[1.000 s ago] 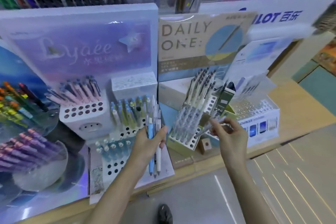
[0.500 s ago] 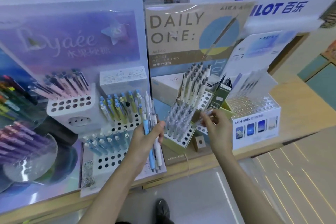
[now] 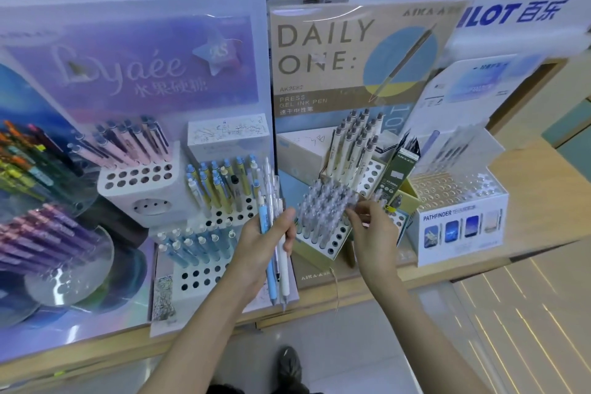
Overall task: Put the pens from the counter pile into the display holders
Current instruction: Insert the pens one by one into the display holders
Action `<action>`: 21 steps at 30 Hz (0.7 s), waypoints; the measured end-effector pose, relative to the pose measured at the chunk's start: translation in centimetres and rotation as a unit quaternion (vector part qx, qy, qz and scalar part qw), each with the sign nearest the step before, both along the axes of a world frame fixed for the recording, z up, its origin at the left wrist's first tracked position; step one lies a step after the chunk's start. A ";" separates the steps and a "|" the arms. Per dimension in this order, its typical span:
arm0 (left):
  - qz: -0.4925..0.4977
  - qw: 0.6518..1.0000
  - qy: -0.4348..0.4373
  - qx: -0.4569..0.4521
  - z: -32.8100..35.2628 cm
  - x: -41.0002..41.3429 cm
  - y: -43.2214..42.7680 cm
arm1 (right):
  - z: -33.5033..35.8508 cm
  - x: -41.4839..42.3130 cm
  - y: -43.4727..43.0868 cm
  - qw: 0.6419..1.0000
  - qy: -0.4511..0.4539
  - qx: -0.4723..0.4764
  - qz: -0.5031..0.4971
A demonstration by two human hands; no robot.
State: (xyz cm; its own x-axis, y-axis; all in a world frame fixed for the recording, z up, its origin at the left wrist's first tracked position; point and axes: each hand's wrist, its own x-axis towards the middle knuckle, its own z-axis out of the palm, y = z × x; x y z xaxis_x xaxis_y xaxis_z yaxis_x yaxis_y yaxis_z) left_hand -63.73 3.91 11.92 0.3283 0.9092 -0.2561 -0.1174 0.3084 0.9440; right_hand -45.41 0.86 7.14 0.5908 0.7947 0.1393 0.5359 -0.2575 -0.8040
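Observation:
My left hand [image 3: 262, 243] grips a bundle of pens [image 3: 274, 233], blue, white and clear, held upright with tips down in front of the displays. My right hand [image 3: 372, 227] pinches a clear pen [image 3: 355, 201] at the right edge of the clear pens standing in the white Daily One holder [image 3: 332, 241]. Cream pens [image 3: 355, 144] fill the upper tier of that holder. Left of my left hand, the white holder [image 3: 204, 272] carries blue and yellow pens and shows several open holes.
A Pathfinder display box [image 3: 460, 227] with an empty clear holder sits right of my right hand. A dark green pen box [image 3: 398, 173] leans between them. Pink pens stand in a holder [image 3: 137, 179] at left; purple and coloured pens fill round trays far left. Wooden counter edge runs below.
My right hand has moved left and down from open space to the clear pens in the Daily One holder. My left hand keeps the bundle in much the same place.

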 end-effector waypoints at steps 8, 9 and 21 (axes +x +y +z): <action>-0.028 0.999 -0.006 0.014 0.4 -0.7 0.0 | 0.1 -0.7 -0.7 0.999 0.013 0.027 -0.039; -0.036 0.999 -0.003 0.017 0.5 -0.9 0.0 | 0.6 -0.8 -0.8 0.998 0.010 0.061 -0.025; -0.038 0.999 -0.005 0.009 0.7 -0.6 0.3 | 2.0 1.8 -0.4 0.991 -0.095 0.071 0.063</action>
